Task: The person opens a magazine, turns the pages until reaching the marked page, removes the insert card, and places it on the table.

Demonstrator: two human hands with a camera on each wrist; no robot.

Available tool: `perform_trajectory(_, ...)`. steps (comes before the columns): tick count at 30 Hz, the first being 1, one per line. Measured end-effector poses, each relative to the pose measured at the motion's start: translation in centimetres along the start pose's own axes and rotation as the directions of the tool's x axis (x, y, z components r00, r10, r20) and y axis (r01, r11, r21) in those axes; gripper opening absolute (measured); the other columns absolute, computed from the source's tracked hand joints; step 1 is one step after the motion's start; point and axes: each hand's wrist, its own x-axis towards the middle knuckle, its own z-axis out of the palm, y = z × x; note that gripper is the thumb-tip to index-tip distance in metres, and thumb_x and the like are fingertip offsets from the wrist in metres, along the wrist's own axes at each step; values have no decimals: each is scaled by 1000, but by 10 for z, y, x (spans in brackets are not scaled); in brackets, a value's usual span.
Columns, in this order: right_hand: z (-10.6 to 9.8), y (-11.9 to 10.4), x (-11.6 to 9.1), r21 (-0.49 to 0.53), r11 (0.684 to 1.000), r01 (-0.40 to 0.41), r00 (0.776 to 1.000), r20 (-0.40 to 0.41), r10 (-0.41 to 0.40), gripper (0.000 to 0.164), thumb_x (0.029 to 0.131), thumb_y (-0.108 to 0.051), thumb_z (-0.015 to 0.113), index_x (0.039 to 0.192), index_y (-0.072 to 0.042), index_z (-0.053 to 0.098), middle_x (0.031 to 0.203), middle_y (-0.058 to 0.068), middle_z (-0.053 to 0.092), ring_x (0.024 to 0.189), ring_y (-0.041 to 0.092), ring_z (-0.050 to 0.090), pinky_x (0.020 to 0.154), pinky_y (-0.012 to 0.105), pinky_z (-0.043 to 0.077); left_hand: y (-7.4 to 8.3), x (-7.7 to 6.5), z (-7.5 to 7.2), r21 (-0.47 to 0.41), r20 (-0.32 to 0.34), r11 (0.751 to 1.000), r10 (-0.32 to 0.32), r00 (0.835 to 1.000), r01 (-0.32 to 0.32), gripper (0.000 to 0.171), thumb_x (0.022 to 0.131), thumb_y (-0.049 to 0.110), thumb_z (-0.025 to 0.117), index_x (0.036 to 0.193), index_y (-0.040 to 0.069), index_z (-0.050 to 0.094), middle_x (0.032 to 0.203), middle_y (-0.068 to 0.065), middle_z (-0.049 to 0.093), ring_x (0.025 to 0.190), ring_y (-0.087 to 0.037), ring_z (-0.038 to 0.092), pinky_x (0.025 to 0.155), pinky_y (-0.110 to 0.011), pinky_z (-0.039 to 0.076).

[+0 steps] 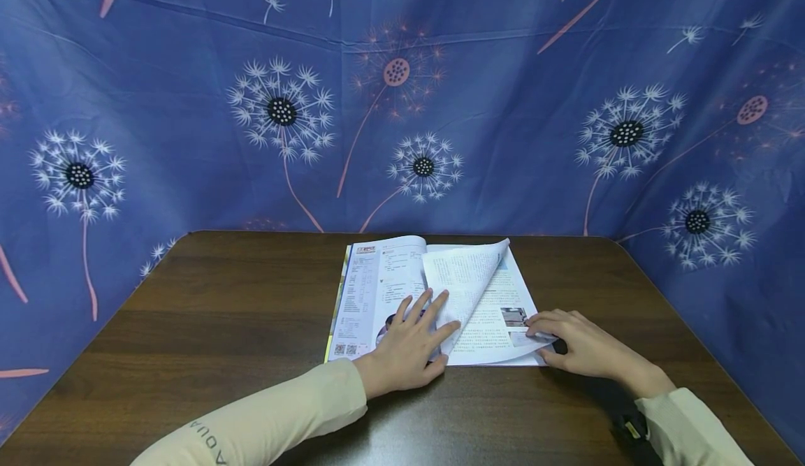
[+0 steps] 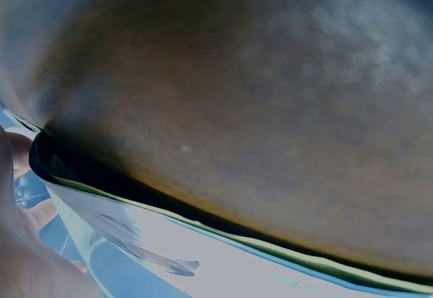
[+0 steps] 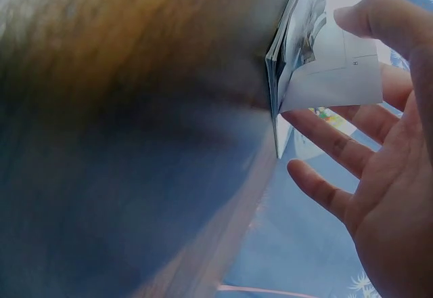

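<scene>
An open magazine lies in the middle of a dark wood-grain table, close to its far edge. On the left sleeve are dark letters that look like "AQUA". The magazine's fine print is too small to read; the left page has two square codes at its lower left corner, the right page a small photo. The spine runs from near to far, page tops toward the table's far edge. The paper is thin, white and smooth; one leaf folds over in a slanted, pointed flap beside the spine. The left hand presses with fingers spread near the spine. The right hand pinches the right page's lower corner between thumb and fingers, little finger free. Behind hangs blue cloth printed with dandelions.
</scene>
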Motion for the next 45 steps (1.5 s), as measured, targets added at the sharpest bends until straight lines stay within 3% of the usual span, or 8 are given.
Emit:
perform_trajectory(7,-1,-1,1,-7,1000,-12,1000,-1,12,25,73,-18,72,98,-19,67,107,-1,64,99,22,58,79,47,44,0,0,1,51,-33,999,2,999,-1,56,87,56,41,131,21,42,149,-10,25,137,-28,25,106,-49,25)
perform_trajectory(14,-1,0,0,-9,1000,-12,999,-30,12,26,72,-15,72,97,-18,67,106,0,65,99,24,59,80,49,44,-1,1,3,53,-53,999,6,999,-3,57,85,53,46,127,14,43,143,-10,36,130,-25,36,104,-47,28)
perform_trajectory(24,0,2,2,-4,1000,-26,997,-75,25,26,70,-14,73,96,-15,69,106,2,66,99,24,60,82,50,44,1,1,0,-37,2,999,8,1000,-8,47,88,42,45,134,31,42,146,-15,29,126,-32,38,103,-51,28)
perform_trajectory(37,-2,3,4,-13,999,-52,996,-72,51,23,71,-15,72,94,-17,69,105,2,65,99,23,59,83,49,43,0,2,-1,-16,-53,999,45,998,-46,37,85,42,50,117,25,53,146,-14,29,133,-31,29,103,-51,28)
perform_trajectory(45,-6,2,5,-38,999,-10,992,-127,5,24,70,-13,73,93,-17,69,104,1,66,97,22,60,82,48,43,-3,3,-2,12,-31,996,84,996,-84,36,85,48,48,110,22,55,144,-10,35,134,-27,31,104,-50,27)
